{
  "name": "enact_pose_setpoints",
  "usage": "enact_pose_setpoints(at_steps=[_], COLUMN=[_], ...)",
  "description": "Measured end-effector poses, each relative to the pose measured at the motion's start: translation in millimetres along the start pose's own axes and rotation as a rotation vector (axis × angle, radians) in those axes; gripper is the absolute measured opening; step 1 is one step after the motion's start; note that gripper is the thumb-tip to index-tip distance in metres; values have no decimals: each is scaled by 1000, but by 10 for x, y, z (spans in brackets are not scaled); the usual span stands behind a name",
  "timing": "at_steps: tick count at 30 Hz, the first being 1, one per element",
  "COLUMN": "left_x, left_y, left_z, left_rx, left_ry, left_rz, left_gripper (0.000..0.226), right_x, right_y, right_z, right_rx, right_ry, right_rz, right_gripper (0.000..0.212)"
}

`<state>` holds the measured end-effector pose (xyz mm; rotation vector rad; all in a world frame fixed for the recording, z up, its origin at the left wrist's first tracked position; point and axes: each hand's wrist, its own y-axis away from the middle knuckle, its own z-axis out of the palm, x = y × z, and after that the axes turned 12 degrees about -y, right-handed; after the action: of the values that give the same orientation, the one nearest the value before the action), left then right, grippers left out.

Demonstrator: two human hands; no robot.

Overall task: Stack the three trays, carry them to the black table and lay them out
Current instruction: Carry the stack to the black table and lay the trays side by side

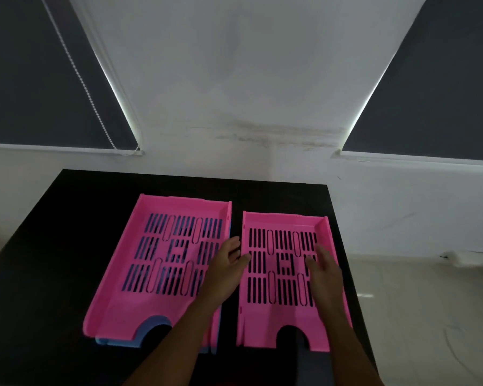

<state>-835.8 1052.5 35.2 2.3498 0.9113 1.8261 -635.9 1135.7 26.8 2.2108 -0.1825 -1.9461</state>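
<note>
2 dark blinds behind black table

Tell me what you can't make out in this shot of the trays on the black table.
Head view:
- Blue plastic tray: mostly covered by the left pink slotted tray stacked on it.
- Right pink slotted tray: right wall hidden by the right hand.
- Left hand: grip unclear.
- Black table: near edge cut off.

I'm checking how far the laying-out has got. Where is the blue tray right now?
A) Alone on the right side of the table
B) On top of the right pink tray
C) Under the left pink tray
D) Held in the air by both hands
C: the blue tray peeks out at the near edge beneath the left pink tray on the black table.
</note>
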Motion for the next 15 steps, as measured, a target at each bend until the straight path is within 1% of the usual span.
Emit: enact_pose_setpoints(at_steps=[1,4,7,9,12,13,15], left_x=[2,-54,-137,-236,-451,-527,-664], left_y=[5,17,68,119,195,217,222], left_z=[-97,-493,-1044,-1457,-1996,-2162,-2429], left_rx=[20,107,229,332,439,456,447], left_ry=[1,3,91,129,80,56,-15], left_rz=[36,148,174,161,116,75,-33], left_gripper=[47,35,27,25,29,33,50], right_x=[-19,-60,-78,-73,-17,4,43], right_y=[43,205,419,561,733,787,885], right_z=[119,473,865,1127,1431,1529,1686], right_rx=[-26,-83,-139,-183,-254,-267,-272], right_ry=[-3,3,5,17,31,45,56], right_rz=[1,-32,-35,-3,26,32,31], right_gripper=[43,34,34,37,36,36,34])
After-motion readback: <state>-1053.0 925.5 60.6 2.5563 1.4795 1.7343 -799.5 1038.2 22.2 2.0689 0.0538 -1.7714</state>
